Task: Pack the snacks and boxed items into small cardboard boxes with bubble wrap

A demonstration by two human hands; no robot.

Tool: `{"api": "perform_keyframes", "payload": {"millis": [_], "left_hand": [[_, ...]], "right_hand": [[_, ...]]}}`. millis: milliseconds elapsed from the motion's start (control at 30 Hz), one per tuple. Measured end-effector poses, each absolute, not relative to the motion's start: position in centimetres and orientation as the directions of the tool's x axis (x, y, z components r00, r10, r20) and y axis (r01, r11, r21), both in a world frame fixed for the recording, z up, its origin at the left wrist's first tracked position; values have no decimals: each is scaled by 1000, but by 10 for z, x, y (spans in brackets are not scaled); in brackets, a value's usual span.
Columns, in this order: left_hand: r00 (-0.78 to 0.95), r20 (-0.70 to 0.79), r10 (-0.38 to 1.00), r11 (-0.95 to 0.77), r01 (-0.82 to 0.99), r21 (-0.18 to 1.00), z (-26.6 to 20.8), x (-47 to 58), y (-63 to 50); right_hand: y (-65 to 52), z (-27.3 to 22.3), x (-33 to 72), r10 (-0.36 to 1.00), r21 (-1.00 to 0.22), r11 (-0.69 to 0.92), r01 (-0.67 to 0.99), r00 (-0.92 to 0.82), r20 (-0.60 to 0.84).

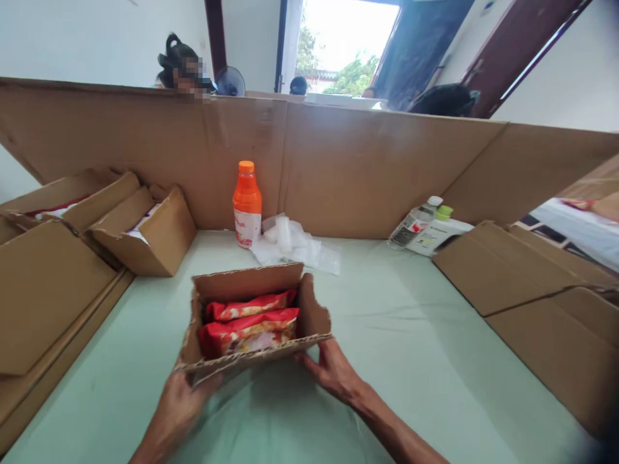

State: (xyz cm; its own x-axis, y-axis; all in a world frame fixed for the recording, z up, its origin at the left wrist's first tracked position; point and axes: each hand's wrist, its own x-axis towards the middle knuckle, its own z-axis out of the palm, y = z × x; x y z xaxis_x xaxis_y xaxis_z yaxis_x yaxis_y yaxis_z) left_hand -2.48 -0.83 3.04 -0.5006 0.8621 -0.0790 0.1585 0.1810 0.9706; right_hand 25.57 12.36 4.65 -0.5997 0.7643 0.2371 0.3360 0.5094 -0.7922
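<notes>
An open cardboard box [316,306] with two red snack packets [254,332] standing inside it is held between my hands over the middle of the table. My left hand [181,396] grips its near left corner, blurred by motion, with the fingertips partly under the front wall. At the near right corner my right hand [333,370] holds the box from below and the side; some of its fingers are hidden by the cardboard. Beyond the box stand an orange bottle [247,203] and a heap of clear plastic bags [294,241].
Cardboard boxes [159,238] with packets line the left side. A tall cardboard partition [358,167] closes the back. A clear bottle [413,222] and a white container [438,235] lean at the right, beside more cardboard [522,277]. People are partly visible beyond.
</notes>
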Motion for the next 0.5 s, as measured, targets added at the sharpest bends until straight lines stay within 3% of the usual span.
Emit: {"api": "perform_keyframes", "payload": {"millis": [100, 233, 333, 500], "left_hand": [[-455, -109, 884, 142, 38, 989, 46, 2, 44], [-478, -152, 865, 186, 23, 982, 34, 8, 66], [-519, -180, 836, 278, 118, 953, 19, 9, 57], [-646, -22, 763, 288, 310, 906, 11, 25, 43]], "right_hand": [[160, 54, 300, 800, -777, 469, 420, -574, 173], [237, 85, 322, 833, -729, 441, 524, -541, 115], [307, 107, 288, 907, -624, 395, 674, -394, 149], [386, 104, 184, 917, -594, 378, 710, -374, 137]]}}
